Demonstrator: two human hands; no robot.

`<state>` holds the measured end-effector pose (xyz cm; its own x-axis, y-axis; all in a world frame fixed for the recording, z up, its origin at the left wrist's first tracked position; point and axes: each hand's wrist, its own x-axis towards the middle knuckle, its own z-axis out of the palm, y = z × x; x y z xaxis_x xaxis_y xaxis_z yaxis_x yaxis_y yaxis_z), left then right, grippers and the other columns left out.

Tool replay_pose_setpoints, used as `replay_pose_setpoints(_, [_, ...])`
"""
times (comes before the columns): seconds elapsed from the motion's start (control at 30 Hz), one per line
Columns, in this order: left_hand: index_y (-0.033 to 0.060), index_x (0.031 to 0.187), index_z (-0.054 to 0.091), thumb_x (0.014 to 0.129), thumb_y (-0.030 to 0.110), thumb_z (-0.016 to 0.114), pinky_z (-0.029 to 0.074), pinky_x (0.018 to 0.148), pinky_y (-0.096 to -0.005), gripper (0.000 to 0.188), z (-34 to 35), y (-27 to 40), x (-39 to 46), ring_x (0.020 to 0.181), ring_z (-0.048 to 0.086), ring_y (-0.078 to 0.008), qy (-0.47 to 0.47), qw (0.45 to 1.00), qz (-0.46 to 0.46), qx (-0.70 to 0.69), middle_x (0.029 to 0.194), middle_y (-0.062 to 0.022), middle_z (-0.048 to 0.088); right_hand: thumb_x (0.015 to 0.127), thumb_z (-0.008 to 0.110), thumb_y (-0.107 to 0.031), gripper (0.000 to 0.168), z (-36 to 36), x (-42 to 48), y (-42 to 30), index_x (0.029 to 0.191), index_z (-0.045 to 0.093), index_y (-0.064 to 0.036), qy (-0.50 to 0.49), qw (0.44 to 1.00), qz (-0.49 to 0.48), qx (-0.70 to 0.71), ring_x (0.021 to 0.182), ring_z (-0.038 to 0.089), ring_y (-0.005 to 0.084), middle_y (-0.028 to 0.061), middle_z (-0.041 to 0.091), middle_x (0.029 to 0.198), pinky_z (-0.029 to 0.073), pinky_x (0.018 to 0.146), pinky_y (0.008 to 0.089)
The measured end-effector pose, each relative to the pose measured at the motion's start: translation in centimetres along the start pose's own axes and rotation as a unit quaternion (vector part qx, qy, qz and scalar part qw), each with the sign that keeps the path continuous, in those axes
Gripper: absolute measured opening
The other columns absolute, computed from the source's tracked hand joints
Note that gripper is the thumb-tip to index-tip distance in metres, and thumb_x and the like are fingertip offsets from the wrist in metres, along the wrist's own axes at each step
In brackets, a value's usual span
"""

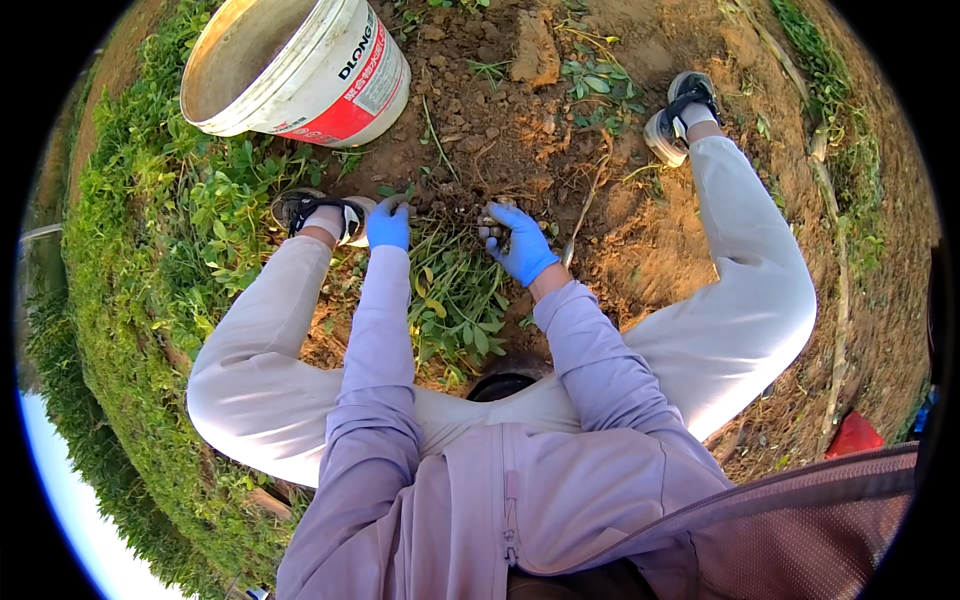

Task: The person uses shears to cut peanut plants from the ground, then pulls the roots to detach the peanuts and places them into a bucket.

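A bunch of uprooted leafy plants (465, 319), probably peanut, lies on the soil between my legs, leaves towards me and dark roots (450, 206) away from me. My right hand (519, 241), in a blue glove with soiled fingertips, is curled at the right side of the roots around small soil-covered pods (491, 223). At the left edge of the roots is my left hand (390, 225), gloved the same way, its fingers bent. Whether it grips any stems is hidden.
A white plastic bucket (315, 82) with a red printed label stands beyond my left foot. Low green plants (217, 202) grow along the left. My shoes (679, 116) rest on bare soil at either side. A dark round object (506, 375) sits close beneath me. Something red (855, 435) lies at the right.
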<state>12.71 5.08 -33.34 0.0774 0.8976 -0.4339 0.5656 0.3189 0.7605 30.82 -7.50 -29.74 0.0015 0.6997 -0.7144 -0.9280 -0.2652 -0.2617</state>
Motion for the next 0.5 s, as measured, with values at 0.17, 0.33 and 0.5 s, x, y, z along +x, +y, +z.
replay_pose_setpoints(0.17, [0.0005, 0.113, 0.051, 0.079, 0.013, 0.058, 0.042, 0.083, -0.031, 0.038, 2.4, -1.7, 0.7, 0.099, 0.054, -0.0214, -0.043, 0.992, -0.038, 0.114, 0.107, -0.0153, 0.056, 0.079, 0.059, -0.013, 0.014, 0.0, -0.1, 0.6, 0.092, 0.057, -0.01, 0.004, 0.997, -0.004, -0.071, 0.063, 0.053, 0.0097, 0.0, 0.055, 0.075, 0.042, 0.049, 0.0189])
replay_pose_setpoints(0.33, [0.0014, 0.114, 0.05, 0.074, 0.007, 0.062, 0.044, 0.08, -0.0302, 0.043, 4.2, -0.9, -0.7, 0.094, 0.055, -0.0198, -0.104, 0.993, 0.042, 0.022, 0.104, -0.0128, 0.057, 0.079, 0.057, -0.013, 0.015, -1.5, 0.7, 0.7, 0.093, 0.057, -0.008, 0.004, 0.998, 0.016, -0.068, 0.063, 0.051, 0.0096, -0.0005, 0.052, 0.07, 0.041, 0.05, 0.0185])
replay_pose_setpoints(0.5, [0.0016, 0.104, 0.056, 0.071, 0.004, 0.064, 0.045, 0.075, -0.028, 0.033, 4.1, 0.2, -1.4, 0.082, 0.057, -0.0159, -0.103, 0.993, 0.058, -0.026, 0.09, -0.0072, 0.061, 0.079, 0.056, -0.014, 0.016, -1.0, 0.4, 0.6, 0.093, 0.058, -0.007, 0.007, 0.997, 0.027, -0.073, 0.063, 0.051, 0.0097, -0.0003, 0.052, 0.069, 0.04, 0.051, 0.0188])
